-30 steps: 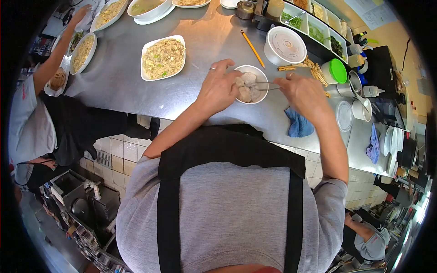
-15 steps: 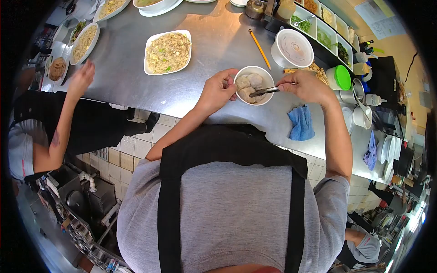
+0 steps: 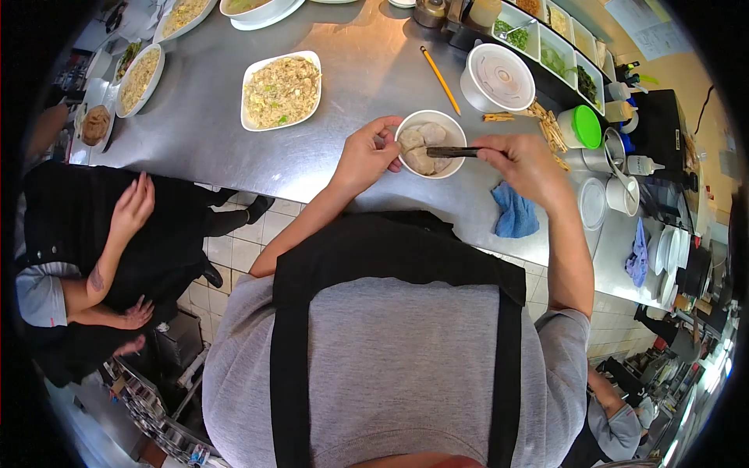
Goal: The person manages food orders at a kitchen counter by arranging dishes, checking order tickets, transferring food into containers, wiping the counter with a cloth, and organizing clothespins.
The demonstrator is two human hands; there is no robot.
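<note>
At the far left, well apart from the left hand, a co-worker (image 3: 58,242) in a black apron stands beside the metal surface (image 3: 343,86), one hand raised in front of the apron. Farther forward on that side are oval plates (image 3: 161,76) of rice, and between them and the left hand, a square white plate (image 3: 260,128) of rice with green bits lies ahead of the wrist. The left hand (image 3: 368,156) grasps the left rim of a white bowl (image 3: 431,113), thumb and fingers closed on its edge. The bowl stands on the surface between the two hands, with pale round pieces (image 3: 419,160) inside. Just ahead of the bowl, a yellow pencil (image 3: 441,80) lies at a slant. The dark tongs (image 3: 452,152) reach leftward from the right hand into the bowl, over the pieces. The right hand (image 3: 527,165) is closed around their handle end. Ahead of it stands a tub (image 3: 499,76) with a translucent lid; a crumpled blue cloth (image 3: 515,212) lies behind it, nearer the person's body. Tan sticks (image 3: 551,129) are scattered ahead and to the right of that hand. Farther right come a green-lidded container (image 3: 587,127), a clear round lid (image 3: 591,204) and a white container (image 3: 622,196) with a spoon handle sticking out.
</note>
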